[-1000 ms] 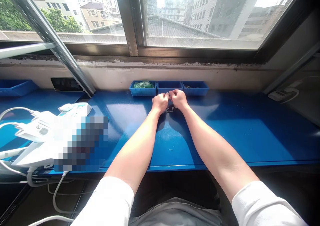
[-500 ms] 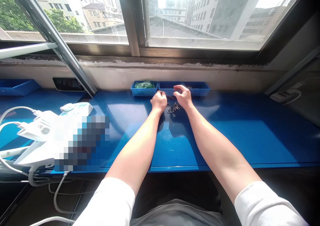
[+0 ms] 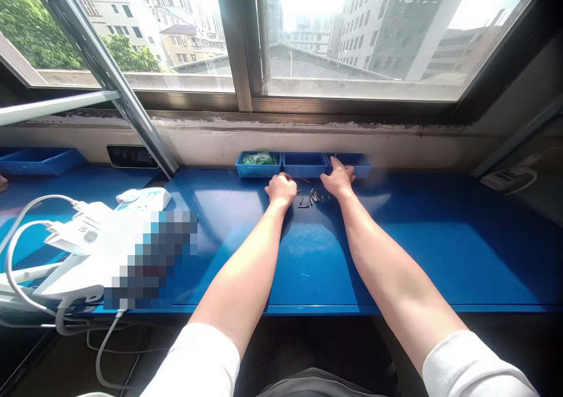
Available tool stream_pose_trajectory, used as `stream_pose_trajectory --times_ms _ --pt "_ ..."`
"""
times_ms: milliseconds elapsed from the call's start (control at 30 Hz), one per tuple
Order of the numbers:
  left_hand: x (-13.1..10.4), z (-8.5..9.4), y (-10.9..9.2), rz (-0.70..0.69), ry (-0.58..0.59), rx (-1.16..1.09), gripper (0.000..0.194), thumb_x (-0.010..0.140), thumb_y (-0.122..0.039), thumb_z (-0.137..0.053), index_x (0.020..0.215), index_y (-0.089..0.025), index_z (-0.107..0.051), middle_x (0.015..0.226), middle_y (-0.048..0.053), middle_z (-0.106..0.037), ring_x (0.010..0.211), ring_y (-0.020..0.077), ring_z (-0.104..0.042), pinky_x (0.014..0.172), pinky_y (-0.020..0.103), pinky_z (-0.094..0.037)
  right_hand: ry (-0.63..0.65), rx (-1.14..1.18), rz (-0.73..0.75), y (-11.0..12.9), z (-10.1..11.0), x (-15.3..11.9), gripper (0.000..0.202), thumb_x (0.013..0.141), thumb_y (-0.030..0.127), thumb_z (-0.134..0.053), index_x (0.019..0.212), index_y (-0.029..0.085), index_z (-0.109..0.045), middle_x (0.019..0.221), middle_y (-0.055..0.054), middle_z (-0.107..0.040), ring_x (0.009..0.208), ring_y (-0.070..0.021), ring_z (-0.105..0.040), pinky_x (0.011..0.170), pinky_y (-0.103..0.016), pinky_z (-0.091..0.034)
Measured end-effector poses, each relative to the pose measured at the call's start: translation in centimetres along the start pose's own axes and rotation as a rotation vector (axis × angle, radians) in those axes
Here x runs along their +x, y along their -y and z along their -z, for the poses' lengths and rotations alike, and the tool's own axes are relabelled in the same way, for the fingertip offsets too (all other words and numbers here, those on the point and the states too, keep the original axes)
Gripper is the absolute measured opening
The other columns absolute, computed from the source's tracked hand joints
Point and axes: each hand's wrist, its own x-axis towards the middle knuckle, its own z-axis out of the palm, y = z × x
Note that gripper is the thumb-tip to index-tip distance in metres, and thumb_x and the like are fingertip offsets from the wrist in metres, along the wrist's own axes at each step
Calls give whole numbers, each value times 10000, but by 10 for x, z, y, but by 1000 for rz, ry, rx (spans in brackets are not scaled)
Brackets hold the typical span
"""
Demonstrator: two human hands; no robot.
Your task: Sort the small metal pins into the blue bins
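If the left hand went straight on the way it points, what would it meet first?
The left hand would probably meet the front of the middle blue bin, near its left end; the depth between them is unclear.

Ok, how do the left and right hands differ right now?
The left hand is curled, while the right hand has its fingers spread. The left hand is over the table, short of the bins; the right hand reaches over the front of the right bin. Both are bare, on either side of the screws.
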Motion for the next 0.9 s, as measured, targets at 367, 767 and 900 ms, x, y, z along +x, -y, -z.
stream_pose_trajectory --times_ms 367,767,900 --pt "0 -1 -1 -11 23 60 248 798 -246 -445 917 -239 -663 1055 76 -675 1039 260 -586 899 391 -383 80 -51 174 9 -10 -4 712 708 305 -507 1406 289 -371 1485 43 -351 1179 -312 -358 989 -485 -337" --pt "-2 1 -3 -40 46 77 255 778 -260 -457 915 -240 -671 1053 92 -678 1047 274 -584 887 397 -381 -31 68 216 11 -13 -6 517 715 242 -527 1230 219 -570 1394 -68 -441 1208 -298 -382 1004 -461 -358" --pt "-2 1 -4 -35 62 73 272 742 -233 -484 934 -242 -678 1070 86 -678 1067 265 -576 906 384 -374 -117 161 286 18 -6 -11 318 770 204 -439 988 171 -669 1018 -87 -640 973 -218 -560 905 -349 -446"
